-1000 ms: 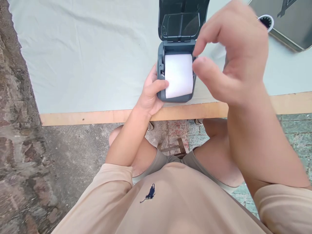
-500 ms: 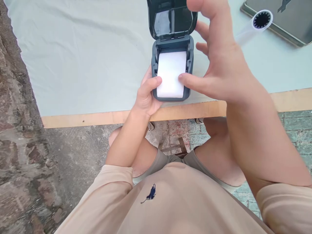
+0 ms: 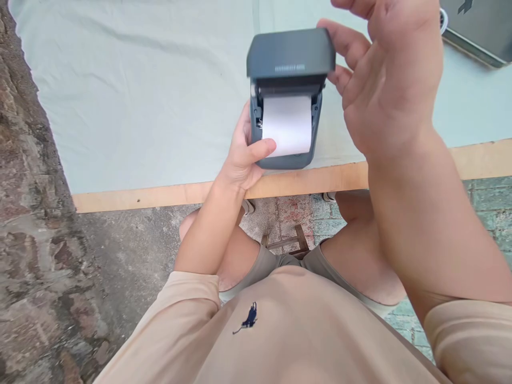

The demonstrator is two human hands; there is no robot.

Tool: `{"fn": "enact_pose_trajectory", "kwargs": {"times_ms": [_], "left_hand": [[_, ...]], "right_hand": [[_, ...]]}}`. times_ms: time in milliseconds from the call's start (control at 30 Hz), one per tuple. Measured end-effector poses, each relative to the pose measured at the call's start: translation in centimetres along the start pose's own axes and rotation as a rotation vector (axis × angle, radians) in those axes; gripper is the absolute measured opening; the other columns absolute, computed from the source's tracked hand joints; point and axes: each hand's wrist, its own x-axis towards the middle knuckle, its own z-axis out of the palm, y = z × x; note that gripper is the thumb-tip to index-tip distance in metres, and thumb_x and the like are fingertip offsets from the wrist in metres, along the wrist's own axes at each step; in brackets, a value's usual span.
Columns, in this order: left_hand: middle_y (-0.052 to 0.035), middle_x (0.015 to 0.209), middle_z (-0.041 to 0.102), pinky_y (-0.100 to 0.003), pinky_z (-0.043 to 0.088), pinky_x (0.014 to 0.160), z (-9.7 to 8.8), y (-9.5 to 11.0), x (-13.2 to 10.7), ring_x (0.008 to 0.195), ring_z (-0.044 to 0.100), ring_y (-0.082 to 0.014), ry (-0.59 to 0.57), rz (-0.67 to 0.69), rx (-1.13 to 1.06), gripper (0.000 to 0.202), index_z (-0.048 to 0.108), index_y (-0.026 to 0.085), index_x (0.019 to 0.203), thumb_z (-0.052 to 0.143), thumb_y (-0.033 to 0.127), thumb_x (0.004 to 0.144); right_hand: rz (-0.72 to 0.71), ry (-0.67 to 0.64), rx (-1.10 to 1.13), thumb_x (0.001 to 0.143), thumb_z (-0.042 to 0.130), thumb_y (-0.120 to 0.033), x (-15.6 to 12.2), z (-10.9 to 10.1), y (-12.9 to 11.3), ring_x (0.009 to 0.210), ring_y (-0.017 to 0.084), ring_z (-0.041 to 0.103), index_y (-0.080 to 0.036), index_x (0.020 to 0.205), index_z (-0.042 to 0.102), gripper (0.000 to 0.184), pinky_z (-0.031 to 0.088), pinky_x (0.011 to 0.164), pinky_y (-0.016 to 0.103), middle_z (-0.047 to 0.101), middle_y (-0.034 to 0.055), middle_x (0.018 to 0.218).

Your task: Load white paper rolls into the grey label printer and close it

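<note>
Head view, looking down past a tan shirt to a table's near edge. At the far left of the frame runs rough stone ground (image 3: 32, 213). Next to it a pale cloth (image 3: 140, 96) covers the tabletop, with only the bare wooden table edge (image 3: 160, 194) showing as a strip along the front.

Just left of centre, the left hand (image 3: 242, 154) comes up from below and closes around the left flank of a small grey printer (image 3: 288, 160), which sits on the cloth right at the table's front edge. The fingers go round the far side of the casing. The thumb lies across the lower left corner of the white paper (image 3: 287, 122) that comes out of the open bay. That grip looks meant to keep the light casing from sliding and to hold the loose paper end flat against the front lip.

At upper centre the printer's lid (image 3: 290, 52) stands partway down, tilted over the bay, so the top of the paper is hidden beneath it. Under the table, between the knees, part of a wooden stool (image 3: 288, 245) shows.

To the right, the right hand (image 3: 388, 74) hangs large and close to the camera, half open with its fingers loosely curled. Two fingertips rest against the right edge of the lid, apparently steadying it at that angle. It grasps nothing, as far as I can see; the thumb is cut off at the top of the frame.

In the upper right corner lies the corner of a metal case (image 3: 480, 26), well apart from the printer.
</note>
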Motion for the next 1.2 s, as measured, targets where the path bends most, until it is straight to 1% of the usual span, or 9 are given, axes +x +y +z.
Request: {"fn": "enact_pose_trajectory", "kwargs": {"times_ms": [100, 167, 333, 433, 567, 700, 900, 1133, 1200], "left_hand": [[-0.0025, 0.107, 0.064, -0.035, 0.049, 0.096, 0.1, 0.0, 0.0, 0.116, 0.058, -0.0251, 0.013, -0.002, -0.005, 0.058, 0.052, 0.030, 0.114, 0.070, 0.045, 0.062], [-0.0022, 0.104, 0.065, -0.035, 0.047, 0.098, 0.3, 0.2, 0.0, 0.119, 0.056, -0.0245, 0.029, -0.003, -0.007, 0.057, 0.052, 0.031, 0.115, 0.067, 0.051, 0.064], [-0.0022, 0.102, 0.066, -0.035, 0.045, 0.102, 1.0, 0.5, -0.1, 0.125, 0.051, -0.0241, 0.042, -0.010, -0.008, 0.050, 0.055, 0.029, 0.112, 0.057, 0.058, 0.072], [-0.0020, 0.100, 0.066, -0.036, 0.046, 0.102, 1.1, 0.5, -0.1, 0.127, 0.050, -0.0249, 0.062, -0.014, -0.008, 0.045, 0.057, 0.027, 0.111, 0.055, 0.054, 0.075], [-0.0006, 0.102, 0.067, -0.035, 0.048, 0.098, 1.2, 0.6, -0.1, 0.126, 0.050, -0.0272, 0.060, -0.003, -0.058, 0.032, 0.060, 0.028, 0.102, 0.056, 0.046, 0.076], [-0.0026, 0.095, 0.068, -0.037, 0.050, 0.097, 1.2, 0.9, 0.1, 0.127, 0.049, -0.0263, 0.112, -0.048, -0.006, 0.038, 0.062, 0.027, 0.098, 0.043, 0.054, 0.079], [-0.0012, 0.094, 0.069, -0.037, 0.049, 0.102, 1.2, 0.6, 0.6, 0.125, 0.051, -0.0241, 0.206, -0.073, 0.067, 0.031, 0.061, 0.028, 0.087, 0.040, 0.049, 0.081], [-0.0022, 0.088, 0.069, -0.037, 0.047, 0.105, 1.2, 0.4, 0.6, 0.129, 0.048, -0.0245, 0.263, -0.101, 0.068, 0.029, 0.059, 0.025, 0.082, 0.045, 0.050, 0.080], [-0.0022, 0.091, 0.068, -0.040, 0.047, 0.105, 1.2, 0.6, 0.6, 0.131, 0.046, -0.0249, 0.240, -0.088, 0.044, 0.031, 0.059, 0.024, 0.087, 0.041, 0.048, 0.082]], "right_hand": [[-0.053, 0.056, 0.150, 0.083, 0.038, -0.033, -0.3, 0.3, 0.0, 0.119, 0.014, 0.046, -0.020, 0.115, 0.043, 0.035, 0.045, 0.099, 0.029, 0.047, 0.0028, 0.125], [-0.042, 0.035, 0.138, 0.080, 0.046, -0.031, -0.5, 0.5, 0.0, 0.122, 0.013, 0.043, -0.019, 0.113, 0.046, 0.034, 0.044, 0.100, 0.026, 0.046, 0.0034, 0.128], [0.104, -0.162, 0.041, 0.072, 0.062, -0.034, -0.5, 0.7, 0.6, 0.090, 0.012, 0.053, -0.022, 0.115, 0.044, 0.048, 0.048, 0.070, 0.025, 0.056, 0.0039, 0.102], [0.116, -0.211, 0.077, 0.064, 0.070, -0.034, -0.4, 0.7, 1.2, 0.083, 0.011, 0.052, -0.025, 0.114, 0.045, 0.056, 0.045, 0.062, 0.023, 0.056, 0.0021, 0.099], [0.067, -0.202, 0.053, 0.063, 0.071, -0.034, -0.5, 0.7, 1.1, 0.082, 0.010, 0.050, -0.022, 0.113, 0.046, 0.057, 0.044, 0.064, 0.023, 0.056, 0.0028, 0.104], [0.127, -0.160, -0.031, 0.071, 0.062, -0.033, -0.7, 0.9, 0.7, 0.081, 0.009, 0.050, -0.022, 0.115, 0.045, 0.049, 0.045, 0.068, 0.023, 0.057, 0.0017, 0.099], [0.080, -0.148, 0.035, 0.074, 0.054, -0.025, -0.9, 0.6, 0.7, 0.097, 0.010, 0.054, -0.021, 0.123, 0.040, 0.051, 0.049, 0.080, 0.024, 0.049, 0.0029, 0.126], [-0.005, -0.345, -0.052, 0.060, 0.066, -0.014, -1.3, -0.5, 0.3, 0.112, 0.013, 0.051, -0.032, 0.127, 0.039, 0.074, 0.053, 0.082, 0.023, 0.041, -0.0041, 0.134], [-0.035, -0.236, -0.114, 0.067, 0.060, -0.015, -1.4, -0.4, -0.1, 0.121, 0.012, 0.045, -0.030, 0.126, 0.041, 0.063, 0.051, 0.087, 0.022, 0.042, -0.0058, 0.134]]}}
